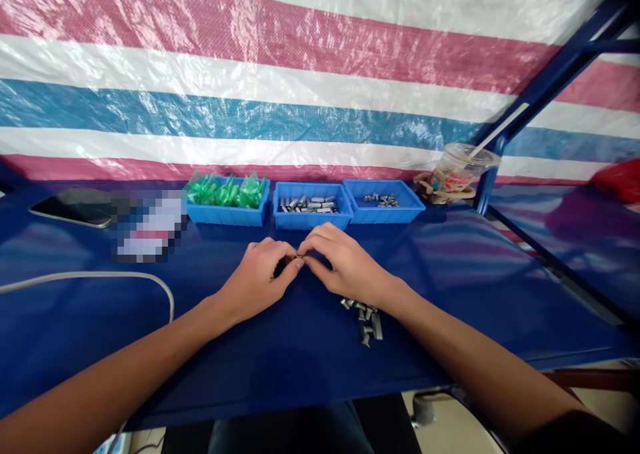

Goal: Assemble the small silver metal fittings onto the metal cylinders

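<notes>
My left hand (261, 275) and my right hand (345, 262) meet fingertip to fingertip above the blue tabletop (300, 361). Between the pinched thumbs and forefingers of both hands is a small metal part (299, 257), mostly covered by the fingers, so its exact kind is unclear. Beside my right wrist lies a loose pile of small silvery metal fittings (368, 314), partly hidden by the forearm. Just beyond my hands stands a blue bin (313, 223) with short metal cylinders in it.
To the left, another blue bin (225, 215) holds green plastic packets; a third bin (387, 215) on the right has small metal pieces. A plastic cup (453, 174) with a straw stands back right. A phone (75, 207) and a white cable (100, 275) lie left.
</notes>
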Motion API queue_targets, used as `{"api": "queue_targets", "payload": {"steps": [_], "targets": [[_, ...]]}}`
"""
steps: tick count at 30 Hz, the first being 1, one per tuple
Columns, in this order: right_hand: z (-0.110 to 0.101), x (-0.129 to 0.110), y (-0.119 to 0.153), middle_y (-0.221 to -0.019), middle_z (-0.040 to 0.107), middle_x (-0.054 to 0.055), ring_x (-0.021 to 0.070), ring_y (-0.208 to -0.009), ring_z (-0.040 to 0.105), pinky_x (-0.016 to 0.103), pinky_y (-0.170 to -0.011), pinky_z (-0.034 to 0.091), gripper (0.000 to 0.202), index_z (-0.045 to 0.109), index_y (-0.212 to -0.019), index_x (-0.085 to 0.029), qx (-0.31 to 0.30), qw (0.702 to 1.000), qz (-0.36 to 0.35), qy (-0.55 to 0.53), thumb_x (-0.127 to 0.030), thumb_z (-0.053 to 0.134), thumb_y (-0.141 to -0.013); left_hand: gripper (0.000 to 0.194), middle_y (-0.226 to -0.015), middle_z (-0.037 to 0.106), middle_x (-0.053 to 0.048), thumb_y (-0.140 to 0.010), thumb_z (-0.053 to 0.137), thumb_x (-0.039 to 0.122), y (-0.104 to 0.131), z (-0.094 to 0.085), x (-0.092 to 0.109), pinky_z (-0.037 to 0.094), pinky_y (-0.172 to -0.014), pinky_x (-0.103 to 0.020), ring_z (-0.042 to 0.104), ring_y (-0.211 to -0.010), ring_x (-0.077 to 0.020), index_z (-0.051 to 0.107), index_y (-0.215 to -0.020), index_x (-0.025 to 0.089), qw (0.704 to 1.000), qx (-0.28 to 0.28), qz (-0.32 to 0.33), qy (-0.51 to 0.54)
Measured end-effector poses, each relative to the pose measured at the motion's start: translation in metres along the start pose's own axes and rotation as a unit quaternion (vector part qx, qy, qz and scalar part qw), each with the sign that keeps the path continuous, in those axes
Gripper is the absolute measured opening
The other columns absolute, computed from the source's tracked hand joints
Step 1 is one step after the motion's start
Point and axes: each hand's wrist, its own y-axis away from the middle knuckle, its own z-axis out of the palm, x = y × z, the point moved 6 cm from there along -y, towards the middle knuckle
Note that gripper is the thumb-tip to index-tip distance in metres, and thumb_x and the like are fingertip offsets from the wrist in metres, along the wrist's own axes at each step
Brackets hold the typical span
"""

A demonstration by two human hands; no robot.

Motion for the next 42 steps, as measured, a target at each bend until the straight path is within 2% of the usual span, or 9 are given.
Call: {"api": "queue_targets", "payload": {"steps": [6,12,18,23,26,29,33,38,42], "targets": [[0.004,0.014,0.0,-0.082,0.064,0.002,0.0128,-0.074,0.056,0.025,-0.066,0.042,0.01,0.06,-0.088,-0.017,-0.015,0.988,0.106,-0.109,-0.02,0.052,-0.085,0.006,-0.076,0.064,0.001,-0.081,0.055,0.025,0.001,-0.003,0.002,0.037,-0.076,-0.034,0.053,-0.081,-0.0182,0.057,-0.078,0.02,0.999,0.041,0.016,-0.019],[0.006,0.012,0.001,-0.074,0.063,0.001,0.0123,-0.069,0.056,0.025,-0.064,0.04,0.007,0.059,-0.079,-0.017,0.004,0.987,0.115,-0.114,-0.021,0.055,-0.083,0.007,-0.077,0.065,0.0,-0.078,0.056,0.026,0.001,-0.004,0.001,0.037,-0.08,-0.037,0.054,-0.085,-0.0202,0.06,-0.079,0.02,0.999,0.04,-0.003,-0.025],[-0.003,0.004,-0.001,-0.074,0.057,0.0,0.0129,-0.074,0.052,0.027,-0.07,0.041,0.004,0.057,-0.082,-0.018,0.067,0.989,0.046,-0.124,-0.016,0.053,-0.084,0.03,-0.084,0.066,-0.001,-0.089,0.043,0.041,-0.001,-0.002,-0.006,0.042,-0.073,-0.03,0.058,-0.084,-0.0185,0.065,-0.096,0.02,0.976,-0.032,-0.084,0.199],[-0.003,0.0,-0.001,-0.077,0.058,0.002,0.0142,-0.077,0.052,0.029,-0.074,0.041,0.008,0.058,-0.087,-0.019,0.084,0.99,0.035,-0.111,-0.014,0.053,-0.083,0.029,-0.085,0.066,-0.002,-0.088,0.047,0.041,-0.003,0.004,-0.009,0.045,-0.07,-0.027,0.061,-0.08,-0.0168,0.064,-0.094,0.017,0.947,-0.053,-0.106,0.297],[-0.001,0.008,-0.001,-0.079,0.061,0.002,0.0149,-0.078,0.055,0.03,-0.075,0.042,0.013,0.058,-0.092,-0.018,0.077,0.986,0.092,-0.118,-0.015,0.055,-0.08,0.02,-0.087,0.066,-0.002,-0.083,0.055,0.035,-0.002,-0.004,-0.012,0.047,-0.069,-0.027,0.061,-0.08,-0.0168,0.062,-0.092,0.018,0.97,0.025,-0.084,0.225],[0.002,0.011,0.001,-0.075,0.064,0.0,0.0144,-0.073,0.057,0.03,-0.074,0.042,0.007,0.06,-0.084,-0.018,0.048,0.98,0.144,-0.127,-0.023,0.058,-0.08,0.008,-0.083,0.066,-0.002,-0.081,0.058,0.023,0.001,-0.017,-0.003,0.047,-0.074,-0.029,0.058,-0.083,-0.0175,0.062,-0.085,0.019,0.991,0.116,0.007,0.072],[0.003,0.003,0.001,-0.07,0.064,0.0,0.0132,-0.067,0.057,0.028,-0.067,0.041,0.011,0.06,-0.074,-0.018,0.043,0.983,0.142,-0.11,-0.025,0.056,-0.082,0.009,-0.082,0.067,-0.004,-0.085,0.053,0.019,0.005,-0.018,0.013,0.047,-0.079,-0.031,0.057,-0.084,-0.0174,0.062,-0.083,0.018,0.982,0.147,0.118,-0.014],[-0.023,0.008,0.0,-0.07,0.064,0.001,0.015,-0.068,0.058,0.03,-0.07,0.041,0.008,0.059,-0.076,-0.019,0.134,0.984,0.115,-0.032,-0.022,0.054,-0.082,0.014,-0.093,0.065,-0.005,-0.083,0.056,0.023,0.01,-0.035,0.032,0.049,-0.08,-0.034,0.059,-0.089,-0.0186,0.061,-0.096,0.021,0.982,0.159,0.085,0.053],[-0.073,0.045,0.009,-0.081,0.063,0.008,0.0232,-0.081,0.056,0.039,-0.08,0.04,0.012,0.058,-0.089,-0.018,0.28,0.935,0.178,0.128,-0.026,0.051,-0.083,0.022,-0.092,0.066,-0.007,-0.087,0.047,0.038,0.036,-0.051,0.046,0.052,-0.066,-0.038,0.061,-0.087,-0.0243,0.065,-0.091,0.028,0.986,0.098,-0.005,0.132]]}}
